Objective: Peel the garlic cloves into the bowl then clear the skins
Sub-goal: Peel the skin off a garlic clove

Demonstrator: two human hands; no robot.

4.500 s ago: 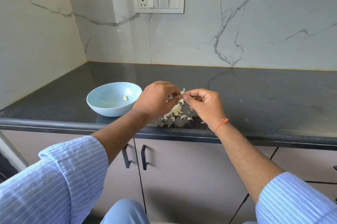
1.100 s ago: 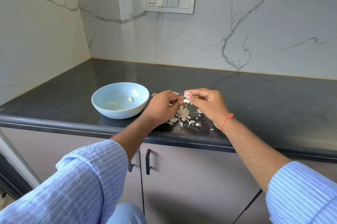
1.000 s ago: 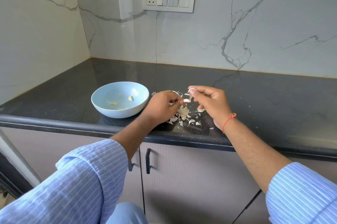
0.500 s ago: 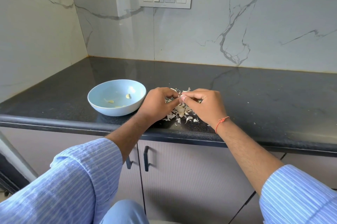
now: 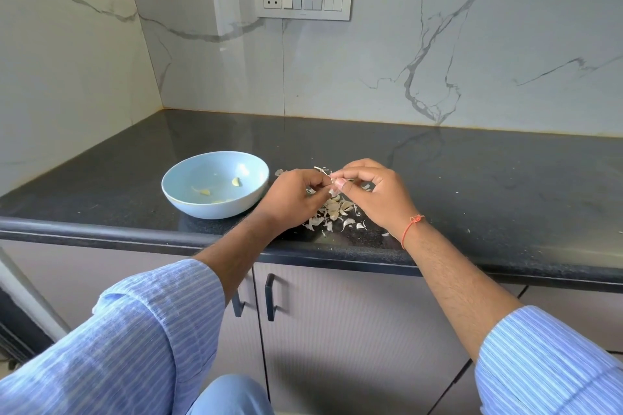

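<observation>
Two hands' fingers (image 5: 340, 182) around clove (image 5: 334, 192) (above skins (image 5: 332, 212)).

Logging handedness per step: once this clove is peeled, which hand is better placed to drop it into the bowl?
Probably the left hand. It sits right beside the blue bowl, while the right hand is farther off, across the skin pile. Both hands pinch the garlic clove between them.

Hands: I see my left hand (image 5: 292, 198) and right hand (image 5: 377, 193) pinching one garlic clove (image 5: 334, 186) between them.
Below: skins (image 5: 332, 215) scattered on the counter (image 5: 472, 198).
Bowl (image 5: 188, 198): just left, peeled cloves (image 5: 236, 182) inside.
</observation>
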